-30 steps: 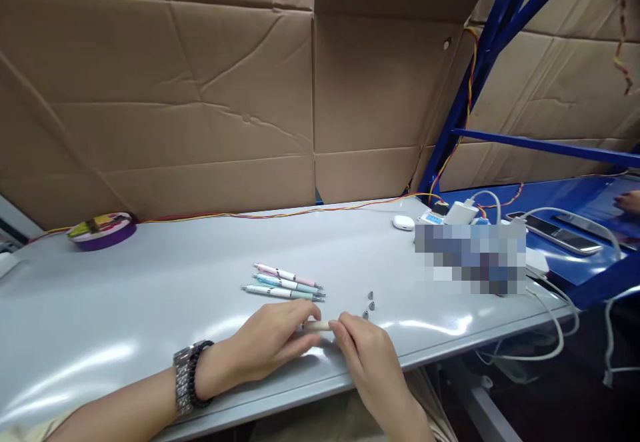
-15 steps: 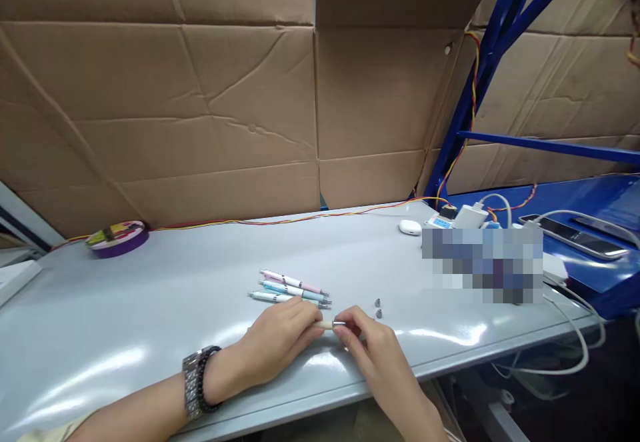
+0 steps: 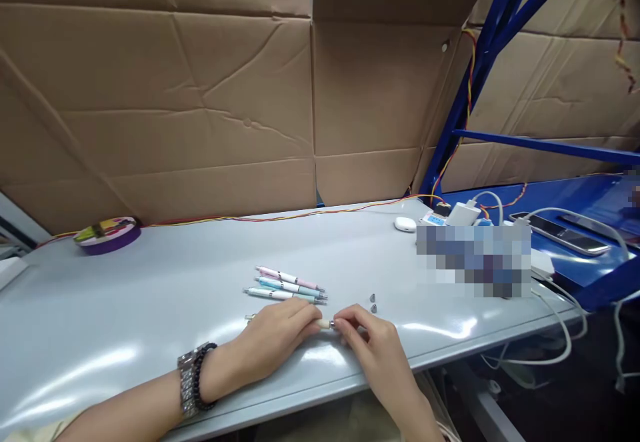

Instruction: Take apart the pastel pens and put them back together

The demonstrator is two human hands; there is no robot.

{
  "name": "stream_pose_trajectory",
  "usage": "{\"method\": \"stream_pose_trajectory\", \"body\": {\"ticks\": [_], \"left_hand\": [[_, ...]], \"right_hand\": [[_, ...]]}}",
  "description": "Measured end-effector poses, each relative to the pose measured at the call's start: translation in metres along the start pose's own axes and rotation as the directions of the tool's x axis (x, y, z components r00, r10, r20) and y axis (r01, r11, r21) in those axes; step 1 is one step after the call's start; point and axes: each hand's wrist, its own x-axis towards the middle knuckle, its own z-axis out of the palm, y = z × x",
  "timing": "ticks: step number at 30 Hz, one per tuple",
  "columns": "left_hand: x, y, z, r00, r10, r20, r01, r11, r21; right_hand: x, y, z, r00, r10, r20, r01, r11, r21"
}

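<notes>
My left hand (image 3: pixel 280 330) is closed around a cream-coloured pen (image 3: pixel 324 324) held low over the table; most of its barrel is hidden under the palm, and one end shows past the wrist side. At the other end, the thumb and fingers of my right hand (image 3: pixel 367 337) pinch the pen's silver metal tip, which they largely cover. Just beyond my left hand lie a pink pen (image 3: pixel 290 278), a blue pen (image 3: pixel 291 288) and a green pen (image 3: pixel 285 295), side by side. Two small metal pen tips (image 3: pixel 373 303) rest beyond my right hand.
A purple-rimmed roll of tape (image 3: pixel 111 241) lies at the back left. At the right are a white earbud case (image 3: pixel 405 225), a white charger (image 3: pixel 463 214), cables and a phone (image 3: pixel 567 234). Cardboard (image 3: pixel 225 95) and a blue frame (image 3: pixel 457 115) stand behind.
The view has shifted slightly. My right fingers now cover more of the silver tip at the pen's end. The left hand keeps its hold, and the lying pens have stayed in place.
</notes>
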Motion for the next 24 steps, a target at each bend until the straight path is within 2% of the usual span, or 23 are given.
{"method": "stream_pose_trajectory", "body": {"ticks": [5, 11, 19, 24], "left_hand": [[-0.0003, -0.0002, -0.0002, 1.000, 0.007, -0.022, -0.007, 1.000, 0.009], [-0.0006, -0.0014, 0.0009, 1.000, -0.001, 0.021, 0.000, 0.999, 0.042], [0.0005, -0.0031, 0.0005, 0.997, -0.056, 0.054, 0.056, 0.998, -0.015], [-0.0003, -0.0039, -0.0002, 0.998, -0.031, 0.059, 0.034, 0.998, -0.045]], "right_hand": [[-0.0002, -0.0009, -0.0033, 0.999, 0.045, -0.023, -0.042, 0.994, 0.098], [0.0005, -0.0016, -0.0045, 0.998, 0.060, -0.006, -0.059, 0.987, 0.150], [-0.0002, 0.0016, -0.0014, 1.000, 0.025, 0.010, -0.025, 0.998, 0.051], [-0.0015, 0.0018, -0.0026, 0.997, 0.071, -0.003, -0.069, 0.982, 0.173]]}}
